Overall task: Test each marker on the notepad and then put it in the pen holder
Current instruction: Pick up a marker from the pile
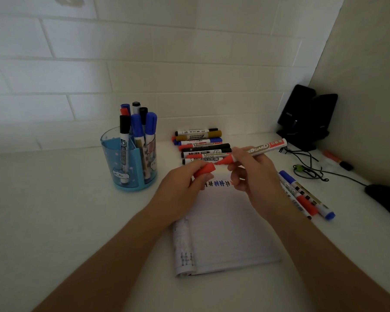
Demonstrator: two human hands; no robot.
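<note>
A white desk (54, 210) ran up to a white tiled wall (167, 64) in dim light, with a plain side wall closing it off at 3 o'clock. From the notepad (230, 233) near the middle of the desk, a pair of black speakers (306, 113) stood at 2 o'clock in the corner. Loose black cables (309, 170) trailed toward a dark mouse (385, 199) at 3 o'clock, and an orange pen (337, 158) lay near the side wall.

The work looked roughly half done. The blue pen holder (109, 158), at 10 o'clock from the notepad, held several capped markers upright. A short row of test marks (218, 183) in black and blue ran along the top of the page. A stacked row of markers (203, 145) lay at 12 o'clock, and three more markers (304, 197) lay just beside the pad's edge at 3 o'clock, all outside the holder.

Above the pad's top edge, the right hand (254, 174) pinched the red marker (259, 149) by its barrel, tip bared and pointing toward 9 o'clock. The left hand (180, 188) pinched the red cap (205, 170) between thumb and fingers, just clear of the tip. I could not tell whether the cap was coming off or going on. Either way, this marker had not reached the holder.
</note>
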